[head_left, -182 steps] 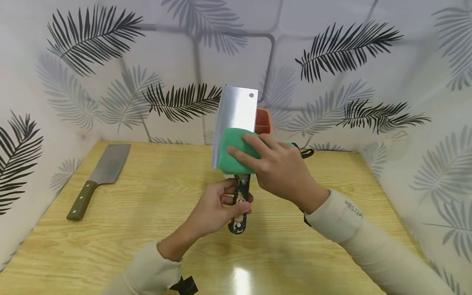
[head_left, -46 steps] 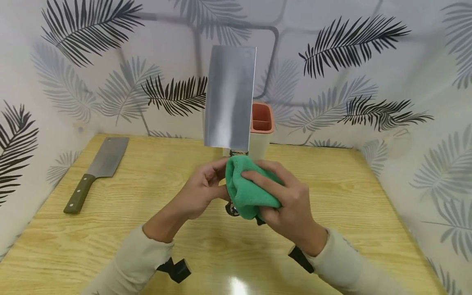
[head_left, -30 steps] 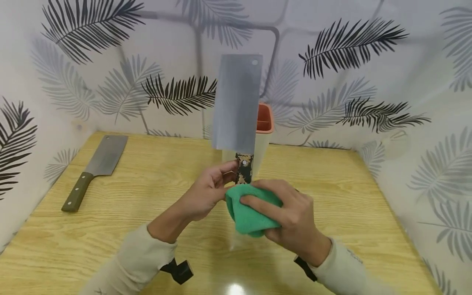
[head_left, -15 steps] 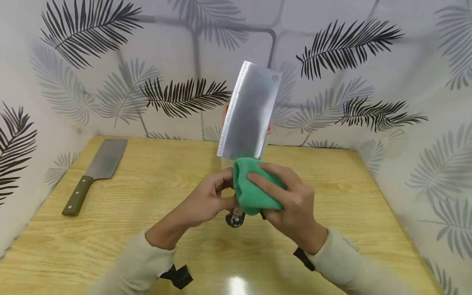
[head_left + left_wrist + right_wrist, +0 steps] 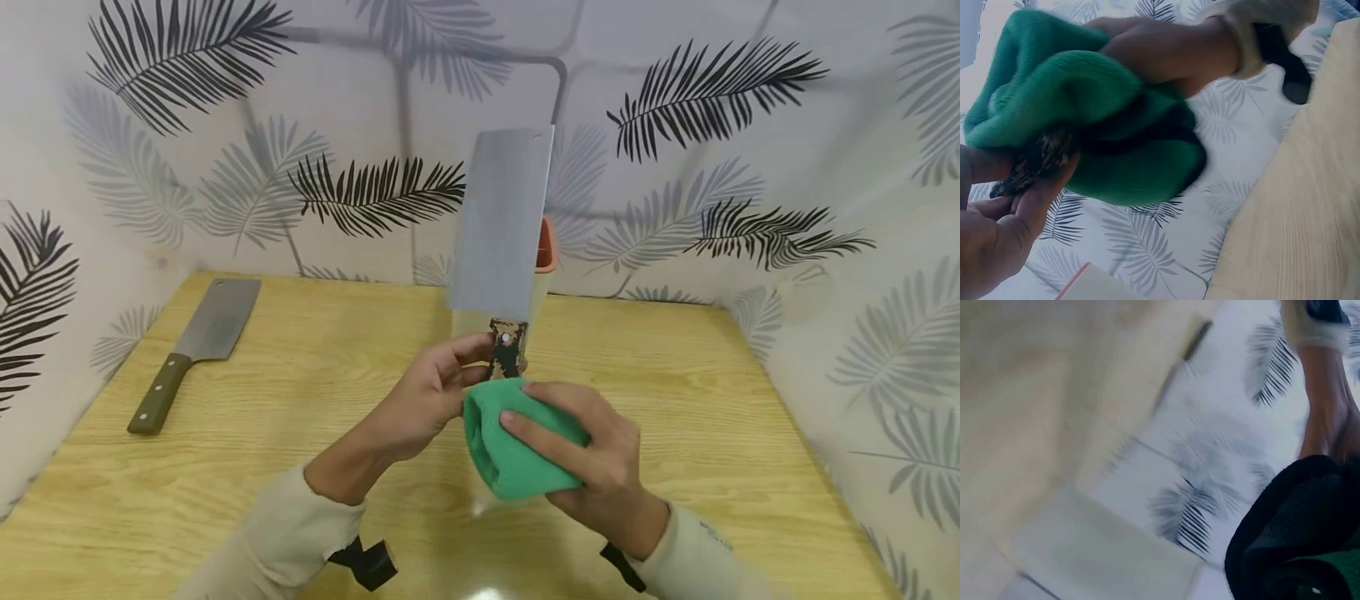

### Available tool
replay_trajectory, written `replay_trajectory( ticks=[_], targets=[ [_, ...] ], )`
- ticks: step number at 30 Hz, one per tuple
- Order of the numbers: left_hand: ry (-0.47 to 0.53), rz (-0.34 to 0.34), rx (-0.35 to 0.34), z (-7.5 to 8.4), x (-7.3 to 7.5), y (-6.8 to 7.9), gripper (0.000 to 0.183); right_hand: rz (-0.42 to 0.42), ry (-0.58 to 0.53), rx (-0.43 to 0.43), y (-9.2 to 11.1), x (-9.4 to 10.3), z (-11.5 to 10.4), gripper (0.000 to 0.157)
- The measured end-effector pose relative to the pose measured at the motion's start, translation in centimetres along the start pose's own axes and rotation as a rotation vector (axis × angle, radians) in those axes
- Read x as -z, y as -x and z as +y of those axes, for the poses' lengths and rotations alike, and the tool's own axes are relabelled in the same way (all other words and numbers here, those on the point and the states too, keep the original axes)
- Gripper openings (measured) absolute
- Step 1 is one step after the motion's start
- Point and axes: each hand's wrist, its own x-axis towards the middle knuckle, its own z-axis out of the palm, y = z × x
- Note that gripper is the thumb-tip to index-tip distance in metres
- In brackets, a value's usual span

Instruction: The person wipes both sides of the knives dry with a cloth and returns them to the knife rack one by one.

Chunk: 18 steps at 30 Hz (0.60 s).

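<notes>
A cleaver [image 5: 501, 221] with a worn, mottled black handle [image 5: 507, 348] stands upright over the table, blade up. My left hand [image 5: 420, 396] grips that handle by its upper part. My right hand [image 5: 592, 458] holds a folded green cloth [image 5: 517, 442] around the handle's lower end, which the cloth hides. In the left wrist view the green cloth [image 5: 1085, 112] wraps over the handle [image 5: 1035, 162], close to the left fingers. The right wrist view is blurred, with the dark cloth [image 5: 1297, 531] at its lower right.
A second cleaver [image 5: 193, 350] with an olive handle lies at the table's left side. Behind the held blade stands a pale holder with an orange rim [image 5: 551, 246]. The wooden table [image 5: 675, 400] meets leaf-patterned walls at the back and sides.
The cloth has gone from the blade down to the handle, and moves up and down along it. In the last half second it slid to the handle's lower end while the blade turned.
</notes>
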Motion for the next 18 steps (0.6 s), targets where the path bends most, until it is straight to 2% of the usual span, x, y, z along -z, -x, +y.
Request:
replay_trajectory(
  ticks=[2,4,6,9,12,16,18],
  targets=[
    [0.016,-0.020,0.001,-0.3,-0.2,-0.1,0.050,-0.012,0.020,-0.036,-0.8,0.4,0.8,0.016],
    [-0.009,-0.046,0.014,-0.5,-0.5,0.0,0.047,-0.037,0.054,-0.083,-1.7,0.7,1.6,0.017],
    [-0.086,-0.068,0.020,-0.6,-0.9,0.1,0.045,-0.051,0.112,-0.134,-2.4,1.0,2.5,0.022],
    [-0.218,-0.097,0.040,-0.5,-1.7,0.1,0.046,-0.017,0.191,-0.220,-3.5,1.3,3.9,0.038],
    [-0.293,-0.091,0.064,-0.3,-2.2,-0.2,0.050,-0.009,0.235,-0.230,-3.6,1.2,4.4,0.045],
    [-0.277,-0.071,0.113,0.1,-1.8,-0.1,0.057,-0.063,0.202,-0.182,-2.4,0.7,3.1,0.043],
    [-0.263,-0.071,0.122,0.4,-1.6,0.1,0.058,-0.057,0.175,-0.169,-2.0,0.5,2.4,0.041]
  ],
)
